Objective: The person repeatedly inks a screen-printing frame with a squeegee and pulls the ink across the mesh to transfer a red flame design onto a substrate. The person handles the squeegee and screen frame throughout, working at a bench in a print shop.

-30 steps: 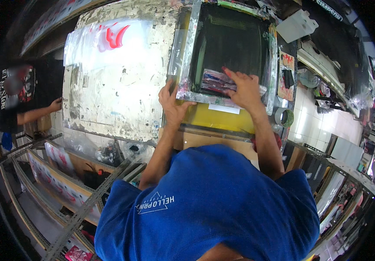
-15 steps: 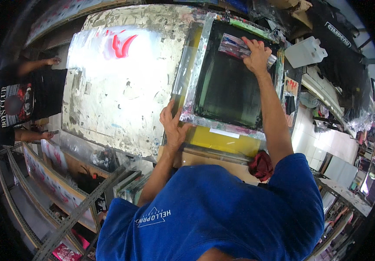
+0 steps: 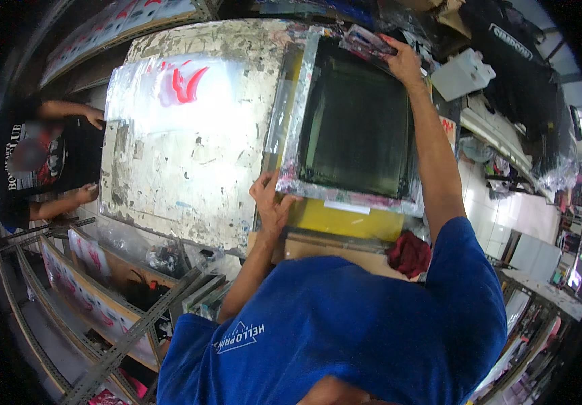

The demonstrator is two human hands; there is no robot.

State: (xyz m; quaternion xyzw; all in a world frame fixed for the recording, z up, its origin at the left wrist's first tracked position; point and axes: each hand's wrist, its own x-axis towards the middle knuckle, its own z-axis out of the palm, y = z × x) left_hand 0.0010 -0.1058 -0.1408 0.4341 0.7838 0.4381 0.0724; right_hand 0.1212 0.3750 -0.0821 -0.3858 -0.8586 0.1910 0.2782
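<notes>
A screen printing frame (image 3: pixel 293 145) with dark mesh lies on a yellow base (image 3: pixel 345 226). My left hand (image 3: pixel 274 204) grips its near left corner, the thumb along the near edge and the fingers at the left side. At the frame's far edge, my right hand (image 3: pixel 406 64) is closed on a wide, ink-stained squeegee (image 3: pixel 366 44), partly covered by my fingers. Left of the frame, a clear sheet with a red print (image 3: pixel 186 82) rests on a paint-worn white table (image 3: pixel 183 182).
A white plastic jug (image 3: pixel 463 75) stands beyond the frame's right side. A dark red cloth (image 3: pixel 410 255) lies by the near right corner. Across the table at left, another person (image 3: pixel 47 152) has both hands at its edge. Metal racks (image 3: pixel 102 297) hold printed sheets at lower left.
My right hand has moved the squeegee away from me, from the mesh to the frame's far edge. My left hand stays at the corner. The other person's hands have come to the table's edge.
</notes>
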